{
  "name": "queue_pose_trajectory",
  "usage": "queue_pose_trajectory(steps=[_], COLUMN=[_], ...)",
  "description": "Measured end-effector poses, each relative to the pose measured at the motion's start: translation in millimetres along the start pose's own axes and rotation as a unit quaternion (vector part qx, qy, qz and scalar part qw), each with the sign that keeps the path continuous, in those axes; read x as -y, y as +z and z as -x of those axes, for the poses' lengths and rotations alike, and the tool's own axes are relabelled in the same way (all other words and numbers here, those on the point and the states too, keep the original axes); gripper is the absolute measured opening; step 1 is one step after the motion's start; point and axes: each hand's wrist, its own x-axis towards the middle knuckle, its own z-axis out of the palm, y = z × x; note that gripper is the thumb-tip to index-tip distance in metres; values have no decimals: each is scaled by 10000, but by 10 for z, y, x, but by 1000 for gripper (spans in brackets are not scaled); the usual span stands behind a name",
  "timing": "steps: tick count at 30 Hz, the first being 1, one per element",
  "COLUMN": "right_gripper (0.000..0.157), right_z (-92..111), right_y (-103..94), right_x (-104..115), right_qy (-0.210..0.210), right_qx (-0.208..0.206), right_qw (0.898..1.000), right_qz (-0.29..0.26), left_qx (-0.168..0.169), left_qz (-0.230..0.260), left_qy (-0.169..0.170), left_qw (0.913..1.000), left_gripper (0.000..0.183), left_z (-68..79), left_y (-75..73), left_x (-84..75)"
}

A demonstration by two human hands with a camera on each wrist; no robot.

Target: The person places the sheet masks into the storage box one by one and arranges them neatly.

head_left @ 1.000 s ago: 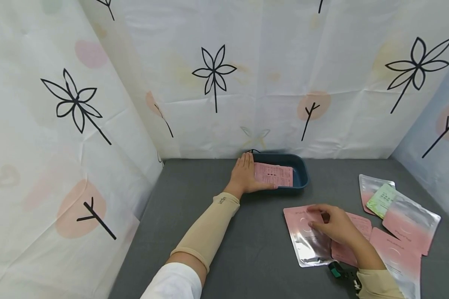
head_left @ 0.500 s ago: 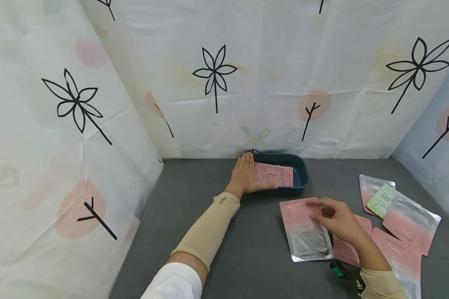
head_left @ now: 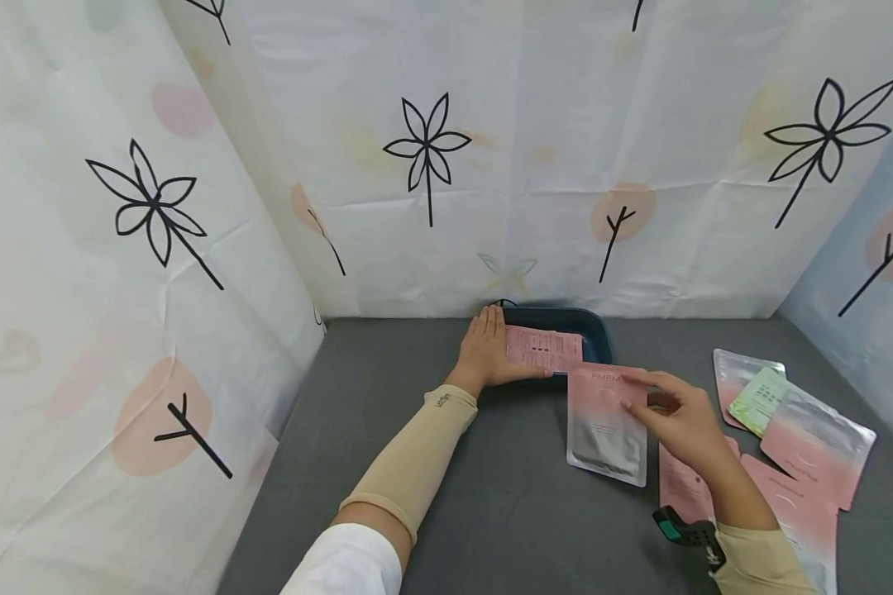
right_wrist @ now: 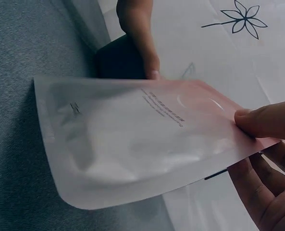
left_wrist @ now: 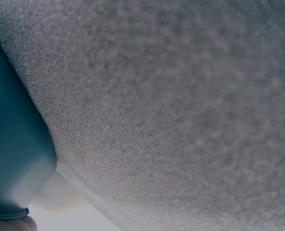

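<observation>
My right hand (head_left: 677, 421) pinches a sheet mask packet (head_left: 606, 430) by its upper right edge. The packet is pink at the top and silver below, and hangs tilted over the grey table in front of the tray, overlapping the tray's front rim in the head view. In the right wrist view the thumb (right_wrist: 265, 120) lies on the packet's printed face, with fingers behind it. My left hand (head_left: 485, 351) rests on the left end of the dark blue tray (head_left: 601, 337), fingers straight and thumb along the front rim. Inside the tray lies a pink printed packet (head_left: 543, 347).
On the right of the table lie several more packets: a pink one (head_left: 685, 487), pink-and-silver ones (head_left: 818, 446) and a green one (head_left: 759, 401). A patterned white cloth (head_left: 521, 165) rises right behind the tray.
My right hand has lifted the pink-and-silver packet off the pink one beside it and carried it up towards the tray. My left hand has stayed on the tray.
</observation>
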Motion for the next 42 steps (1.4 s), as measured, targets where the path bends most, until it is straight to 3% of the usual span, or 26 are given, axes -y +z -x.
queue_pose_trajectory(steps=[3,9,13,21,27,34,42], right_gripper=[42,43,44,51,51,53,58], right_z=[-21,-86,-160,-285,-340,-372,-332], right_y=[3,0,-2,38,70,85,124], right_x=[5,33,63,106,96,59,-49], right_qy=[-42,265,153,44,25,502,1182], right_qx=[-246,-777,-1119,-1657,-2080,-2418,-2259], right_qw=[9996,9966,9929,9798,9697,9609,9609], right_qz=[-103,-116,-371,-1121,-1284,-1249,-1083], left_qx=[42,63,38,44,122,54,57], left_qz=[1,-55,-71,-100,-156,-74,-46], left_qy=[-2,8,8,7,4,-9,15], left_qw=[10000,10000,10000,9999,9998,10000,10000], left_gripper=[148,149,148,148,147,148,148], left_z=[2,3,-6,-6,7,33,37], left_y=[13,16,10,-3,-8,-29,-35], left_x=[-2,-8,-7,2,-4,-24,-16])
